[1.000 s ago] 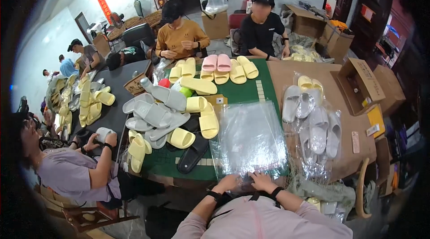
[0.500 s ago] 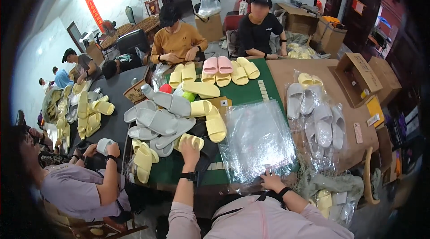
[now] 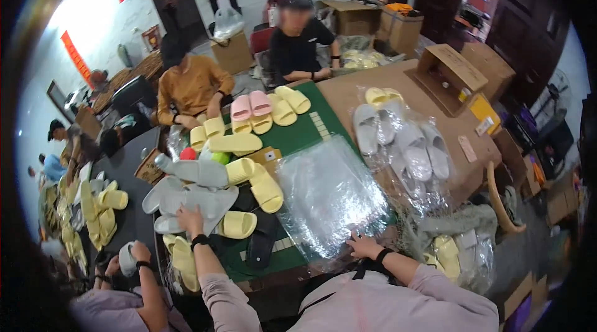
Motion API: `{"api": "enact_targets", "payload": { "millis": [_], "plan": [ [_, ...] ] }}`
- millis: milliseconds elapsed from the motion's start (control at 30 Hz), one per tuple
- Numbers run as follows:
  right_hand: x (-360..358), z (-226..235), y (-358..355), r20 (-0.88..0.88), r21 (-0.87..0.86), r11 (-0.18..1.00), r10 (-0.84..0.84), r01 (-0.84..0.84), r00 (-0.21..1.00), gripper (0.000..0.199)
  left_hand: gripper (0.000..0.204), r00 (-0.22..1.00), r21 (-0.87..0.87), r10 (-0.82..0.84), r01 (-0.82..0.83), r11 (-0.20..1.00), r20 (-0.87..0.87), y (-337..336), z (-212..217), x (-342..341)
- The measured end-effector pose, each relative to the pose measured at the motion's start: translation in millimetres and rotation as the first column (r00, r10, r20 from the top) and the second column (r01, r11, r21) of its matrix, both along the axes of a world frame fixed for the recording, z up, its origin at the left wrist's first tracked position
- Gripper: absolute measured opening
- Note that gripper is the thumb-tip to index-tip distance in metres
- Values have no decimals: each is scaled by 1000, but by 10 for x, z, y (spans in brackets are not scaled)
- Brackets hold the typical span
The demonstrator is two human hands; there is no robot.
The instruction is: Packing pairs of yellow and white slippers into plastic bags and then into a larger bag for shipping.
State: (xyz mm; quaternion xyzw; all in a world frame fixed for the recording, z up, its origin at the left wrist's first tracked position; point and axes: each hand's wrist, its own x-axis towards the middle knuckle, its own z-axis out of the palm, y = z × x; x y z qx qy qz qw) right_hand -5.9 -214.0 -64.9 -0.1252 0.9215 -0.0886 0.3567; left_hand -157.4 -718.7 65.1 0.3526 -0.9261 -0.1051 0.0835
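My left hand [image 3: 191,221] reaches over the pile of grey slippers [image 3: 211,202], its fingers stretched out and touching one of them. Just right of it lies a single yellow slipper [image 3: 237,225], beside a black slipper [image 3: 261,245]. My right hand [image 3: 364,247] rests with fingers apart at the near edge of a stack of clear plastic bags [image 3: 329,192]. Another yellow slipper [image 3: 266,189] lies between the grey pile and the bags. More yellow slippers [image 3: 184,262] lie near my left forearm.
Bagged grey slippers [image 3: 410,139] lie on brown cardboard at the right, near an open carton [image 3: 448,80] and a pink phone [image 3: 467,148]. Pink slippers [image 3: 252,105] sit on yellow ones at the back. Co-workers sit across and at the left; one holds a grey slipper [image 3: 128,260].
My left hand has left the yellow slipper and moved left onto the grey pile. The view has swung right. My right hand stays by the bags' near edge.
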Motion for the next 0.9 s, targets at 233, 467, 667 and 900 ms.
{"api": "enact_targets", "payload": {
  "millis": [233,467,667,900],
  "plan": [
    [30,-81,-55,-23,-29,999,23,-24,999,62,33,900,245,-212,319,915,-380,489,-114,-168],
    [-1,-65,-64,25,3,997,77,-77,997,66,28,578,267,-149,570,777,-802,2129,713,21],
    [72,-221,-36,15,-12,997,70,-70,997,69,35,709,597,-24,612,518,-705,3229,517,238],
    [-60,91,52,104,-56,989,142,-137,984,65,46,652,465,-662,747,476,-370,3629,-1215,422]
  ]
}}
